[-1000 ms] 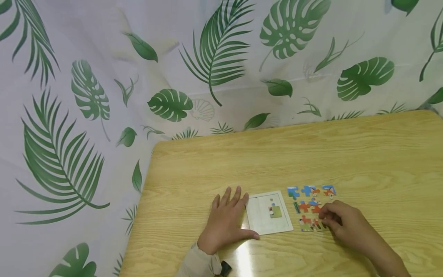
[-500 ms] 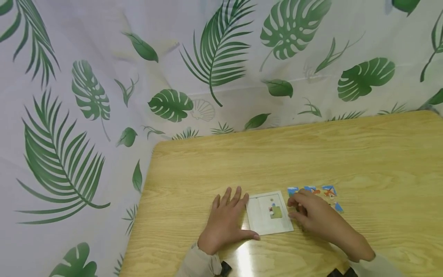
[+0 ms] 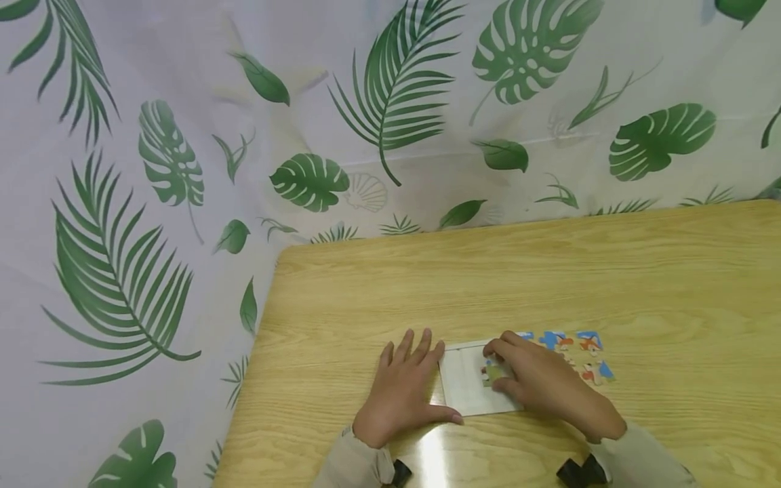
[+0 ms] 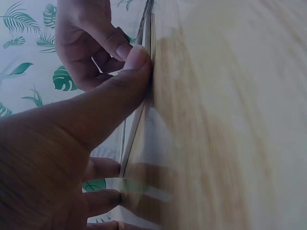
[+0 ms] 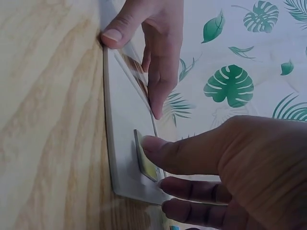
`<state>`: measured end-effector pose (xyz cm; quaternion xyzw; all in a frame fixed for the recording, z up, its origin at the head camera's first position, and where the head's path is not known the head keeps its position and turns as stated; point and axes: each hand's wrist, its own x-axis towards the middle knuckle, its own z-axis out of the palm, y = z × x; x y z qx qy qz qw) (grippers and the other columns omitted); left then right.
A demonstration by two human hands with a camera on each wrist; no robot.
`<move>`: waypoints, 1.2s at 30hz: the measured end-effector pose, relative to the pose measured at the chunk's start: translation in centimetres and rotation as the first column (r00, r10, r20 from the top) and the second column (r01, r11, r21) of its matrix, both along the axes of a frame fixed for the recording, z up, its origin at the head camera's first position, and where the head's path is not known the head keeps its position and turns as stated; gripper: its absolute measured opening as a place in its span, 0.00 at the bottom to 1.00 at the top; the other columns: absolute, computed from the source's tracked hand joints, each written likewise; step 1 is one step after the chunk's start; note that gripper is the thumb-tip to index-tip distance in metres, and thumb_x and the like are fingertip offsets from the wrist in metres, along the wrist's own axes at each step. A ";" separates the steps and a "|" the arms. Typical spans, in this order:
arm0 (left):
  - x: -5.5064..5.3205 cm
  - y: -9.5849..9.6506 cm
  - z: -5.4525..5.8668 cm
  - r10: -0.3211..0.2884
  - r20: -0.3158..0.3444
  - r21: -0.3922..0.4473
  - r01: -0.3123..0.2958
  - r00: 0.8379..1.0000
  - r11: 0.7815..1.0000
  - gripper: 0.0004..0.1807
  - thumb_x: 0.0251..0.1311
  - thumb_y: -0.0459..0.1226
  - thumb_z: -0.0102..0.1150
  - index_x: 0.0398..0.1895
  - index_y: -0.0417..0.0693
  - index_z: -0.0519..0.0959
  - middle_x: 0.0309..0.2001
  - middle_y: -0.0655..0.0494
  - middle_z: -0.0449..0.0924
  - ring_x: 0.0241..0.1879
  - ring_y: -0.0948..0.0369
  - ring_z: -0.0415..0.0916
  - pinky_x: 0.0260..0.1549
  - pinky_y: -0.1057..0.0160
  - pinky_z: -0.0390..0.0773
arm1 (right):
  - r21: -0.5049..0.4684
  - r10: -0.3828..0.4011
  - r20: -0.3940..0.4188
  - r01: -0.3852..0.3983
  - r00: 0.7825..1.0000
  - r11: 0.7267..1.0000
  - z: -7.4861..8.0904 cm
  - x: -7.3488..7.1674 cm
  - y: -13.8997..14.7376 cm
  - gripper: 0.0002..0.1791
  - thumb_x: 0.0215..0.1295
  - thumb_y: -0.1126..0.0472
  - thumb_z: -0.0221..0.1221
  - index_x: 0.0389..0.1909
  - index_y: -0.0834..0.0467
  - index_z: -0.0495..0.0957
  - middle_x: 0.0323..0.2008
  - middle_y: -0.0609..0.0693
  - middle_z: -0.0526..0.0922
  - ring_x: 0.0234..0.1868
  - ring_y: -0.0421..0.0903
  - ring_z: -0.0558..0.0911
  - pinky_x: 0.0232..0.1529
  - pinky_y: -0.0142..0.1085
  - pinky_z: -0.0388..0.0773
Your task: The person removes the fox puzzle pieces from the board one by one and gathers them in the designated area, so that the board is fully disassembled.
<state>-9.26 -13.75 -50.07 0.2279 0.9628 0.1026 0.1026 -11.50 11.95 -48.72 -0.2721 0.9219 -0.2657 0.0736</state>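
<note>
A pale, square puzzle board [image 3: 460, 379] lies flat on the table. My left hand [image 3: 403, 390] lies along its left side with fingers spread, the thumb at the near corner. In the right wrist view the left thumb [image 5: 114, 36] rests on the board's edge. My right hand [image 3: 543, 379] is over the board's right part. Its thumb and fingers close around a green puzzle piece [image 3: 490, 374] that lies on the board. Up close, the right thumb touches the edge of this piece [image 5: 147, 160], with fingertips at its other side. The hand hides part of the piece.
Several loose puzzle pieces [image 3: 588, 341] with blue and orange print lie right of the board, partly behind the right hand. The wooden table [image 3: 488, 285] extends back to a leaf-patterned cloth [image 3: 415, 163].
My right hand has moved left from the loose pieces, past the board's right edge, to the green puzzle piece. The left hand keeps its place. The head view has shifted slightly.
</note>
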 end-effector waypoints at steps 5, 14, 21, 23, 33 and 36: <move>0.0 0.0 0.0 -0.002 -0.007 0.001 0.002 1.000 1.000 0.65 0.45 0.76 0.63 0.83 0.52 0.58 0.82 0.47 0.49 0.80 0.43 0.44 0.72 0.32 0.53 | 0.004 0.004 0.019 -0.004 1.000 1.000 -0.2 -0.1 -0.2 0.18 0.59 0.61 0.75 0.48 0.54 0.81 0.41 0.43 0.76 0.35 0.41 0.77 0.33 0.40 0.79; 0.0 0.1 0.0 -0.002 -0.006 0.015 0.002 1.000 1.000 0.65 0.45 0.76 0.64 0.82 0.52 0.58 0.81 0.47 0.50 0.80 0.43 0.44 0.72 0.32 0.52 | -0.006 -0.003 0.063 0.004 0.998 1.000 -0.4 0.1 -0.6 0.17 0.60 0.65 0.73 0.47 0.56 0.78 0.39 0.44 0.73 0.32 0.40 0.71 0.32 0.36 0.73; 0.0 0.0 0.0 0.002 -0.011 0.011 -0.001 1.000 1.000 0.65 0.45 0.76 0.64 0.82 0.52 0.58 0.81 0.47 0.50 0.80 0.43 0.45 0.72 0.33 0.53 | -0.081 0.025 0.028 -0.023 0.999 0.996 -0.5 0.2 -0.4 0.10 0.64 0.67 0.69 0.36 0.50 0.77 0.33 0.39 0.73 0.31 0.37 0.70 0.32 0.35 0.72; 0.0 0.0 0.0 0.000 -0.018 0.006 0.000 1.000 1.000 0.65 0.45 0.76 0.63 0.82 0.52 0.58 0.81 0.47 0.50 0.80 0.43 0.45 0.72 0.33 0.53 | -0.107 0.026 0.039 -0.022 0.999 0.994 -0.3 0.3 -0.2 0.09 0.67 0.67 0.67 0.35 0.50 0.77 0.31 0.38 0.74 0.31 0.37 0.70 0.31 0.35 0.71; 0.1 -0.1 0.2 0.003 -0.011 0.007 -0.003 1.000 1.000 0.64 0.46 0.75 0.64 0.82 0.53 0.58 0.82 0.48 0.50 0.81 0.43 0.44 0.72 0.32 0.52 | -0.278 0.024 0.053 -0.009 0.998 0.961 0.1 0.6 1.8 0.11 0.71 0.74 0.58 0.51 0.63 0.79 0.32 0.42 0.79 0.27 0.33 0.72 0.28 0.33 0.73; 0.2 0.0 0.2 -0.003 -0.015 0.010 0.003 1.000 1.000 0.64 0.46 0.75 0.65 0.82 0.52 0.58 0.82 0.47 0.50 0.81 0.43 0.44 0.72 0.32 0.53 | -0.361 0.016 0.038 -0.001 0.999 0.932 -0.3 0.9 3.1 0.11 0.69 0.76 0.60 0.49 0.64 0.76 0.26 0.42 0.73 0.21 0.32 0.69 0.21 0.30 0.72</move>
